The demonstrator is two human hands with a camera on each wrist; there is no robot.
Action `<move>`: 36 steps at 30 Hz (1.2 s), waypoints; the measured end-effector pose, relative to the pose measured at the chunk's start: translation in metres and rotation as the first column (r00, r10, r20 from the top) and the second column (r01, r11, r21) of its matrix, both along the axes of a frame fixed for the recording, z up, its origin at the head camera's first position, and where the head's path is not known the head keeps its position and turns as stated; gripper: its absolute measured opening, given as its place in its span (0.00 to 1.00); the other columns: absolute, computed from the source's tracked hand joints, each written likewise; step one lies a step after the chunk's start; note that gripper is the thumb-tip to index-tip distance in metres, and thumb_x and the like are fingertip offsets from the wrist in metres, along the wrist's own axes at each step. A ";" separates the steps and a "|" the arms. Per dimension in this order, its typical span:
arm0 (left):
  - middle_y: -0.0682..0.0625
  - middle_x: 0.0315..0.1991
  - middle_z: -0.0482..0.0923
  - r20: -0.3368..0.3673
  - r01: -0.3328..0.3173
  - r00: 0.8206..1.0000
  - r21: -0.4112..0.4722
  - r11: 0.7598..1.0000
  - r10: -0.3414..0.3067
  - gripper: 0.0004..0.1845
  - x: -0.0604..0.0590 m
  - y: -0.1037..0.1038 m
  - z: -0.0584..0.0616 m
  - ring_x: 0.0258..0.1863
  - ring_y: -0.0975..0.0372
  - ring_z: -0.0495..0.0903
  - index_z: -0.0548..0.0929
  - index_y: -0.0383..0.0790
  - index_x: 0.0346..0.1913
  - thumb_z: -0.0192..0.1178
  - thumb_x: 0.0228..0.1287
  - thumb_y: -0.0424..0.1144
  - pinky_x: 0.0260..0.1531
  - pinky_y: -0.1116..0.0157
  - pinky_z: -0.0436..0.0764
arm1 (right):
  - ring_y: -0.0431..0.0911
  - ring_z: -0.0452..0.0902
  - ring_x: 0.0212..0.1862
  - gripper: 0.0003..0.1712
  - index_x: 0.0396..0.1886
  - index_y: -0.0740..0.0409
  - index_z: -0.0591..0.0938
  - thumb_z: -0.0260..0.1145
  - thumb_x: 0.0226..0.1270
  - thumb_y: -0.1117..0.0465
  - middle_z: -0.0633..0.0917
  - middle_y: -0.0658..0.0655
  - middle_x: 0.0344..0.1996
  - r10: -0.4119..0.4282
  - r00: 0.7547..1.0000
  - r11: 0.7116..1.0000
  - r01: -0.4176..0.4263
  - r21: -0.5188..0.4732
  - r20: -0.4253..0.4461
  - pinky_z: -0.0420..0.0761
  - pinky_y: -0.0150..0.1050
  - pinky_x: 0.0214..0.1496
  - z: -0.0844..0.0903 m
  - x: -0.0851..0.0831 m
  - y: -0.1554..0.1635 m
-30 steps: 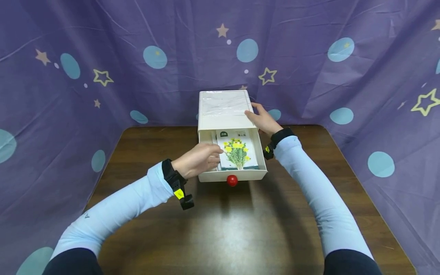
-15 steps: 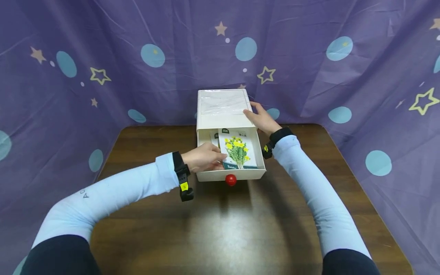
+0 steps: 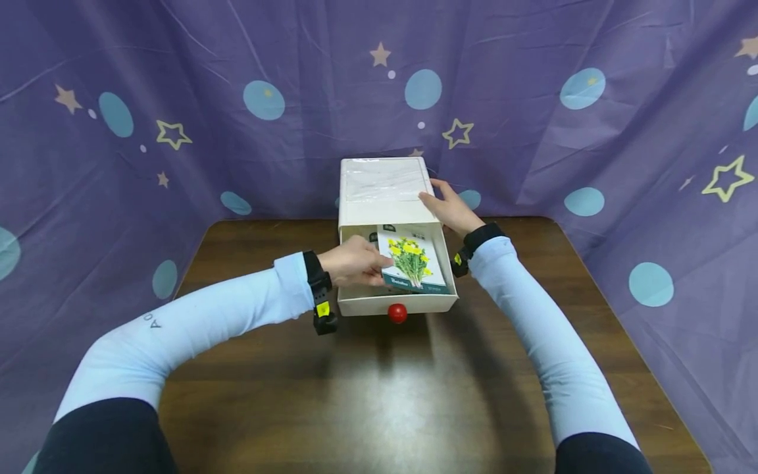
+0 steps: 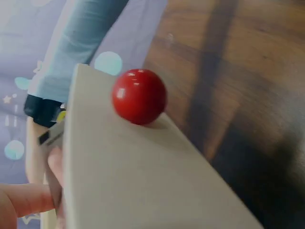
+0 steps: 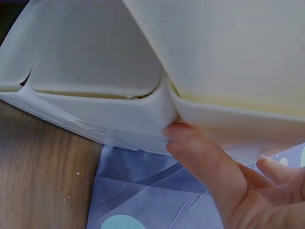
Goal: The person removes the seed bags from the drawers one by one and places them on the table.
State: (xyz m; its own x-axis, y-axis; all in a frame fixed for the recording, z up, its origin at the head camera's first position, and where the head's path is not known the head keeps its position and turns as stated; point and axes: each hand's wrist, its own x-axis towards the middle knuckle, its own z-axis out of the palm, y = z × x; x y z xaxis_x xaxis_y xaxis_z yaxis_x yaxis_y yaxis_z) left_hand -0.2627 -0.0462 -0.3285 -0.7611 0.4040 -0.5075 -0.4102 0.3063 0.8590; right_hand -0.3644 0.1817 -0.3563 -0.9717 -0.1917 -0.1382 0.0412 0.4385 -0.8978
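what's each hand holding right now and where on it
The left hand pinches the seed packet by its left edge, over the open drawer. The right hand grips nothing; it rests against the right side of the drawer box.

Lots of stuff hiding or getting cropped here

The packet's (image 3: pixel 412 265) small print is coming out too tiny to read, and its left edge is sitting under the left hand (image 3: pixel 354 263), whose fingertips are hiding between packet and drawer (image 3: pixel 395 301) wall. A second packet (image 3: pixel 372 237) is peeking out from behind, mostly covered. In the left wrist view everything's blurring, with just one fingertip (image 4: pixel 24 199) poking in at the edge. The right hand (image 5: pixel 224 179) is getting cut off by the frame's bottom corner, and the box (image 5: pixel 95 57) is overflowing the top.
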 end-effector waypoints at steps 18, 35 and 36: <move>0.39 0.42 0.79 0.155 -0.048 0.988 0.268 0.962 0.006 0.17 0.022 -0.055 0.035 0.30 0.59 0.78 0.72 0.24 0.55 0.54 0.65 0.29 0.27 0.72 0.79 | 0.56 0.56 0.66 0.42 0.73 0.50 0.45 0.51 0.68 0.41 0.55 0.64 0.68 0.015 0.999 1.000 -0.014 0.026 -0.041 0.62 0.54 0.63 0.001 -0.005 -0.001; 0.45 0.32 0.75 -0.424 -0.178 0.881 0.117 0.977 0.211 0.20 0.085 -0.143 0.030 0.29 0.59 0.76 0.74 0.28 0.46 0.57 0.65 0.45 0.25 0.66 0.74 | 0.59 0.56 0.66 0.43 0.73 0.48 0.44 0.51 0.68 0.40 0.54 0.64 0.69 0.010 0.999 1.000 -0.010 0.011 -0.041 0.63 0.57 0.61 -0.006 -0.003 0.006; 0.48 0.28 0.72 -0.462 -0.214 0.856 0.092 0.972 0.232 0.20 0.082 -0.150 0.027 0.25 0.59 0.72 0.74 0.29 0.45 0.57 0.64 0.47 0.23 0.65 0.71 | 0.58 0.54 0.66 0.43 0.73 0.48 0.44 0.51 0.68 0.40 0.53 0.63 0.69 0.008 0.999 1.000 -0.008 0.009 -0.043 0.62 0.57 0.62 -0.006 -0.002 0.008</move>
